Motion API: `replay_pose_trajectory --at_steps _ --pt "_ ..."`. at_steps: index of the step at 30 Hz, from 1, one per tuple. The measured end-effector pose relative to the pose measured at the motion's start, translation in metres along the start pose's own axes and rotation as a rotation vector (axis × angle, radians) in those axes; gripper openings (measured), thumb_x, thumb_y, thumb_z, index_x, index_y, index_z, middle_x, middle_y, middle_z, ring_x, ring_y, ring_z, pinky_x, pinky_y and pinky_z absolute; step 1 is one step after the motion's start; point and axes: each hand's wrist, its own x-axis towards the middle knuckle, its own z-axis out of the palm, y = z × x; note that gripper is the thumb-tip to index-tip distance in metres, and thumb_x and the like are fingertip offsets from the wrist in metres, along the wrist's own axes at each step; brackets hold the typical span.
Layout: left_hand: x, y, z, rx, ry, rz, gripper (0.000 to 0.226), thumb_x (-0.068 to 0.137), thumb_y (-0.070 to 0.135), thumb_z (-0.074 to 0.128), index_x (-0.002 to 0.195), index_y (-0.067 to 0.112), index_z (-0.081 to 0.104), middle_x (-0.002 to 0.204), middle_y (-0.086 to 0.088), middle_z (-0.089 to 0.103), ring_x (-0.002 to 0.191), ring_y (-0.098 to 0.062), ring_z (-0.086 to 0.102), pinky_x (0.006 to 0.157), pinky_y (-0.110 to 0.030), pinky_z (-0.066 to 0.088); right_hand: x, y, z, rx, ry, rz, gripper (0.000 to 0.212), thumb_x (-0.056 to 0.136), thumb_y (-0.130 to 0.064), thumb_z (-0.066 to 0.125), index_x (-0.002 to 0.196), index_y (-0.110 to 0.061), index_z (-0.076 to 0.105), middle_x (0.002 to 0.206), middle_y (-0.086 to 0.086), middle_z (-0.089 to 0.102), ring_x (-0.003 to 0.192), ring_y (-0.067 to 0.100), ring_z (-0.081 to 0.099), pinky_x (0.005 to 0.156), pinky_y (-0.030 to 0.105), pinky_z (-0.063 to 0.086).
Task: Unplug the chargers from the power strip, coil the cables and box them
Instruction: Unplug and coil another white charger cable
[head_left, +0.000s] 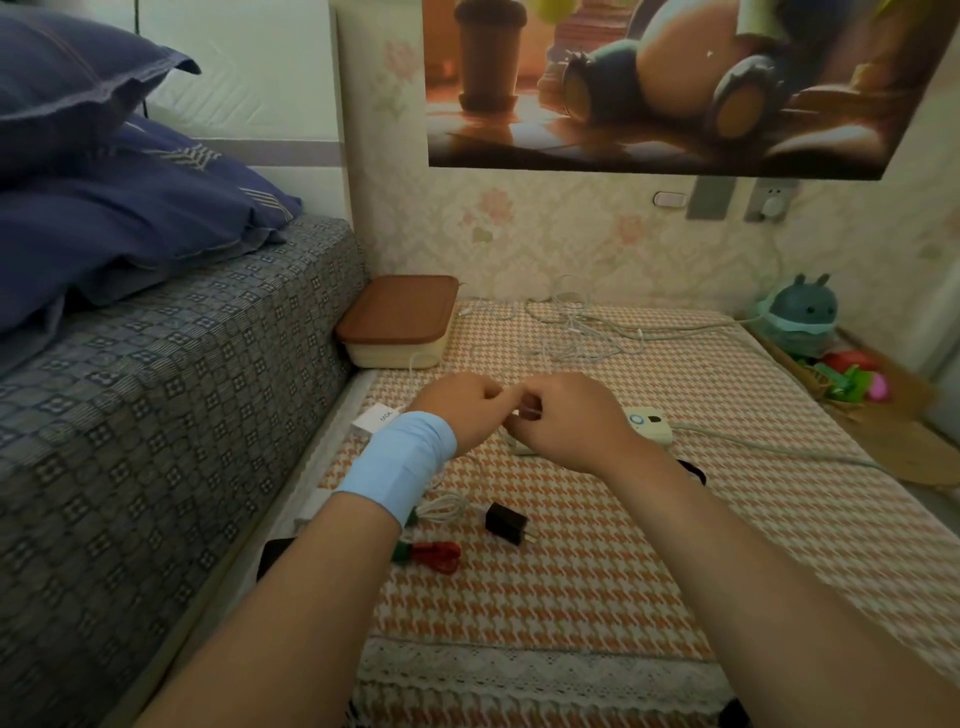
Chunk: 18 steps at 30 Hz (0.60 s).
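Note:
My left hand (457, 410) and my right hand (566, 421) meet over the houndstooth cloth (597, 571), both with curled fingers pinching a thin white cable (522, 413) between them. The white power strip (649, 423) lies just right of my right hand, partly hidden by it. A tangle of white cables (576, 332) lies farther back. Near my left wrist lie a coiled white cable (441, 509), a coiled red cable (439, 555) and a black charger plug (506, 522). A white charger (376, 418) sits left of my left wrist. The box with a brown lid (400, 319) stands closed at the back left.
A bed with a patterned cover (156, 415) and blue pillows borders the left side. A teal plush toy (802, 317) and colourful items in a basket (852, 384) sit at the right. A dark object (275, 553) lies at the cloth's left edge.

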Motion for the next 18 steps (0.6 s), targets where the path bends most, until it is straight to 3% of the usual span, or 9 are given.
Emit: replay_pose_trajectory --at_steps 2,5,8,12,15,18 --pt "-0.001 -0.005 -0.006 0.080 0.078 -0.025 0.058 0.092 0.058 0.046 0.057 0.012 0.054 0.054 -0.004 0.046 0.051 -0.022 0.043 0.053 -0.033 0.039 0.000 0.012 0.001 -0.063 -0.055 0.068 0.032 0.091 -0.044 0.061 0.069 -0.021 0.054 0.065 -0.005 0.054 0.059 0.014 0.049 0.051 0.029 0.030" --pt "-0.002 -0.012 -0.012 0.064 0.271 -0.006 0.058 0.089 0.060 0.052 0.054 0.017 0.036 0.051 -0.003 0.035 0.049 -0.020 0.035 0.051 -0.030 0.028 0.002 0.025 0.004 -0.030 -0.049 0.129 0.029 0.093 -0.035 0.058 0.073 -0.016 0.063 0.067 0.001 0.060 0.061 0.019 0.055 0.049 0.028 0.032" --pt "-0.002 -0.014 -0.010 -0.183 0.543 0.056 0.055 0.087 0.050 0.061 0.052 0.016 0.036 0.049 -0.002 0.031 0.050 -0.017 0.030 0.051 -0.029 0.027 0.004 0.032 0.007 -0.009 -0.017 0.133 0.027 0.098 -0.034 0.057 0.078 -0.018 0.066 0.071 -0.003 0.063 0.063 0.015 0.056 0.050 0.027 0.034" --pt "0.002 -0.026 -0.027 -0.582 0.927 -0.003 0.047 0.085 0.027 0.063 0.049 0.006 0.039 0.049 0.001 0.028 0.051 -0.014 0.026 0.053 -0.030 0.026 0.004 0.056 0.019 0.110 -0.085 0.272 0.035 0.099 -0.037 0.058 0.082 -0.009 0.069 0.073 0.007 0.067 0.067 0.025 0.061 0.060 0.031 0.038" --pt "0.005 -0.037 -0.027 -0.483 1.020 -0.086 0.048 0.089 0.028 0.060 0.053 0.000 0.045 0.051 -0.002 0.034 0.050 -0.015 0.029 0.054 -0.031 0.028 0.004 0.060 0.021 0.294 -0.042 0.318 0.041 0.101 -0.034 0.057 0.072 -0.005 0.059 0.066 0.006 0.057 0.060 0.022 0.051 0.062 0.031 0.038" --pt "0.006 -0.043 -0.025 -0.330 1.027 -0.207 0.045 0.091 0.042 0.053 0.057 0.013 0.056 0.067 -0.007 0.052 0.067 -0.025 0.047 0.068 -0.037 0.041 0.006 0.049 0.016 0.417 0.016 0.248 0.037 0.104 -0.034 0.053 0.077 -0.011 0.067 0.071 -0.002 0.066 0.071 0.018 0.062 0.068 0.032 0.046"
